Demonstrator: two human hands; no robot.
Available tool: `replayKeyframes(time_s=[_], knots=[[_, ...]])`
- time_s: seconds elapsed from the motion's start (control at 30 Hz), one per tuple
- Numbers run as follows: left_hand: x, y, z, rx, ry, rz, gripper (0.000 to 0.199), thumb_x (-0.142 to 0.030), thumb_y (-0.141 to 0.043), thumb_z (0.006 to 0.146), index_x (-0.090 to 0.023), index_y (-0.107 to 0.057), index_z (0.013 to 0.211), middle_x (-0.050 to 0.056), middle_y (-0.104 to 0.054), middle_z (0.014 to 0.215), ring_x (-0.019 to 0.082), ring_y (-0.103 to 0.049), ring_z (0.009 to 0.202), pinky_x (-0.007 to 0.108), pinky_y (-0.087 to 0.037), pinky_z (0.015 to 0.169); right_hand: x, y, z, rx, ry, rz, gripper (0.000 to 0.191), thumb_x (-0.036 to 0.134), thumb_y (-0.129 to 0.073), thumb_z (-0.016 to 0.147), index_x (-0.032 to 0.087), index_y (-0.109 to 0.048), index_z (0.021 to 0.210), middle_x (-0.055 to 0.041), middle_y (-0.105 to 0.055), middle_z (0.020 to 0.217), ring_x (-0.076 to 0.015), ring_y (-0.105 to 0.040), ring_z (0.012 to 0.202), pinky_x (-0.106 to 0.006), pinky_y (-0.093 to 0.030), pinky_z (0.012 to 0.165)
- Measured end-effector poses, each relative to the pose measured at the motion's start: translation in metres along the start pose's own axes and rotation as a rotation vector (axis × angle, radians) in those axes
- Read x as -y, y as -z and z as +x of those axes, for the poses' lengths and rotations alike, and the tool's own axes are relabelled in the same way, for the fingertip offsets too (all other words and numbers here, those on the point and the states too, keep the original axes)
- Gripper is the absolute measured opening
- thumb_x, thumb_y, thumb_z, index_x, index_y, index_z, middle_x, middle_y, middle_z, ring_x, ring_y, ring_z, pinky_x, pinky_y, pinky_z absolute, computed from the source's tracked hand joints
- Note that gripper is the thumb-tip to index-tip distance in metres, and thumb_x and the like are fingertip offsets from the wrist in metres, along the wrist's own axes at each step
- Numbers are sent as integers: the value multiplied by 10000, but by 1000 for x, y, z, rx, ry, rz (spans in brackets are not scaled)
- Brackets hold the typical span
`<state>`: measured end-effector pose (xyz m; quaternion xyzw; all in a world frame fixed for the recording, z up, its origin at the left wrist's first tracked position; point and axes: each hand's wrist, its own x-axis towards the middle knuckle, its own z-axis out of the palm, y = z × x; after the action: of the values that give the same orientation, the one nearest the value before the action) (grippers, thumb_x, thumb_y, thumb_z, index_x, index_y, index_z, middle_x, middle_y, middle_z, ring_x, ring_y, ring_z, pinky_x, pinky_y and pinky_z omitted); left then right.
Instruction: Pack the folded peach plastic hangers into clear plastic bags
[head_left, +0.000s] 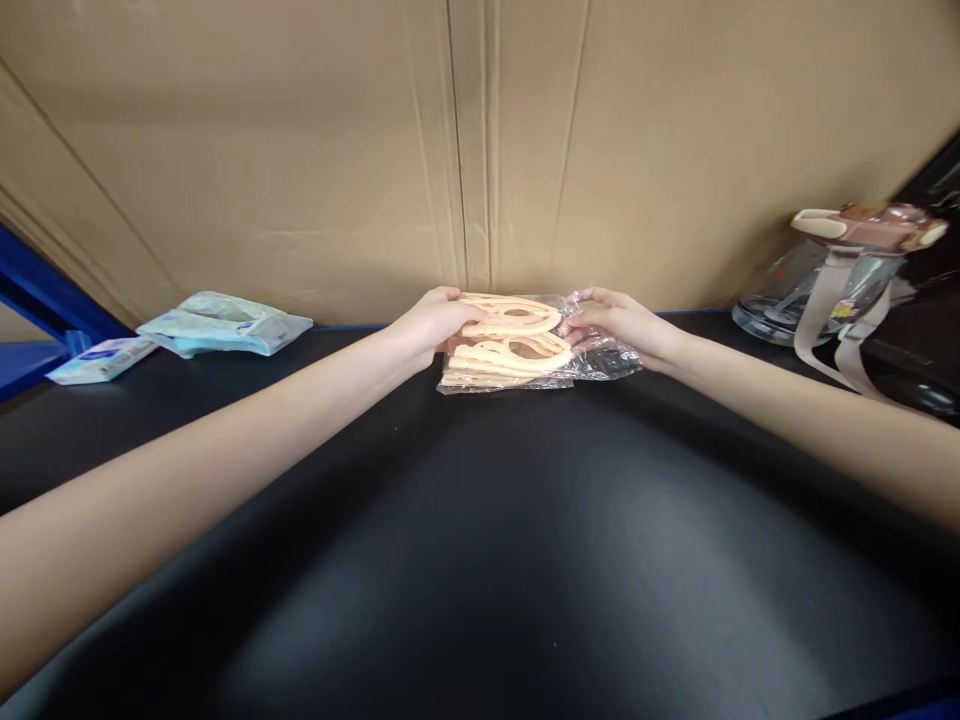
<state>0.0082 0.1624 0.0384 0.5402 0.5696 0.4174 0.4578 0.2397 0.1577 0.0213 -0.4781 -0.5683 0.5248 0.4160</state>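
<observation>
A clear plastic bag (611, 360) holds a stack of flat, peach-coloured pieces with oval loops (517, 352); they look like plastic, but their exact kind is unclear. It is at the far side of the black tabletop, close to the cardboard. My left hand (439, 322) grips the left end of the packet, thumb on top and fingers mostly hidden. At the other end, my right hand (611, 322) has its fingers closed on the crinkled loose film beside the loops.
Cardboard (300, 150) forms a wall behind the black tabletop (480, 540). On the left lie a light-blue soft pack (225, 325) and a smaller white-and-blue pack (105, 360). A clear bottle (780, 300) with a brown lid and strap stands on the right.
</observation>
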Motion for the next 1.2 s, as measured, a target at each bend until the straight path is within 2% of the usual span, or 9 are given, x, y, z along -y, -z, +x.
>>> replayKeyframes(time_s=[0.13, 0.23, 0.33, 0.47, 0.57, 0.7, 0.9, 1.07, 1.2], knots=[[12, 11, -3, -51, -71, 81, 615, -139, -702, 773, -97, -478, 1344, 156, -648, 1134, 216, -698, 902, 300, -562, 761, 5, -7, 7, -6, 9, -109, 292, 123, -711, 816, 192, -484, 986, -5, -696, 713, -121, -665, 580, -240, -586, 563], [22, 14, -1, -74, -128, 187, 556, -181, -668, 821, -93, -501, 1344, 174, -625, 1214, 249, -660, 1061, 348, -530, 916, 11, -3, 7, -81, -19, -365, 134, 238, -633, 918, 166, -548, 844, 11, -617, 533, -89, -523, 353, -199, -433, 347], [31, 16, 2, -83, -218, 326, 508, -262, -623, 868, -149, -532, 1356, 167, -543, 1361, 292, -531, 1272, 438, -403, 1090, 20, 6, 5, -153, -27, -501, 291, 219, -579, 943, 159, -566, 659, 2, -571, 463, -53, -414, 283, -184, -315, 284], [33, 15, 0, 18, -436, 535, 419, -385, -615, 875, -273, -633, 1279, 70, -414, 1517, 310, -302, 1443, 519, -206, 1192, 28, 8, 7, -183, 29, -340, 321, 310, -592, 938, 169, -604, 650, -30, -635, 587, -72, -491, 379, -198, -394, 348], [30, 14, -2, 158, -582, 671, 384, -412, -570, 900, -260, -666, 1239, 59, -489, 1475, 296, -355, 1416, 529, -226, 1183, 28, 3, 12, -101, 151, -191, 411, 420, -466, 990, 157, -682, 759, -85, -700, 822, -130, -648, 662, -229, -541, 588], [28, 13, -3, 222, -677, 820, 429, -339, -473, 949, -248, -583, 1353, 56, -464, 1514, 279, -356, 1420, 525, -223, 1185, 18, -5, 18, -144, 265, -128, 314, 244, -413, 973, 156, -684, 840, -80, -686, 959, -135, -641, 864, -222, -529, 753], [15, -4, -5, 292, -734, 1020, 491, -417, -330, 1018, -273, -429, 1477, 50, -327, 1605, 296, -162, 1510, 545, -150, 1200, 6, -7, 14, -331, 97, -148, 316, 427, -484, 937, 191, -531, 732, -48, -607, 747, -107, -518, 531, -219, -395, 432], [5, -24, -9, 412, -782, 1080, 482, -406, -346, 1028, -260, -428, 1480, 79, -261, 1631, 252, -171, 1514, 471, -176, 1208, 6, 11, 14, -340, 81, -426, 275, 145, -567, 795, 182, -490, 534, 14, -493, 500, -72, -398, 407, -229, -281, 396], [5, -28, -8, 415, -828, 1136, 446, -367, -381, 1020, -233, -512, 1425, 103, -287, 1619, 258, -221, 1499, 456, -208, 1200, 11, 17, 21, -367, 164, -567, 271, 79, -632, 715, 168, -536, 477, 23, -492, 432, -80, -415, 436, -247, -333, 474]])
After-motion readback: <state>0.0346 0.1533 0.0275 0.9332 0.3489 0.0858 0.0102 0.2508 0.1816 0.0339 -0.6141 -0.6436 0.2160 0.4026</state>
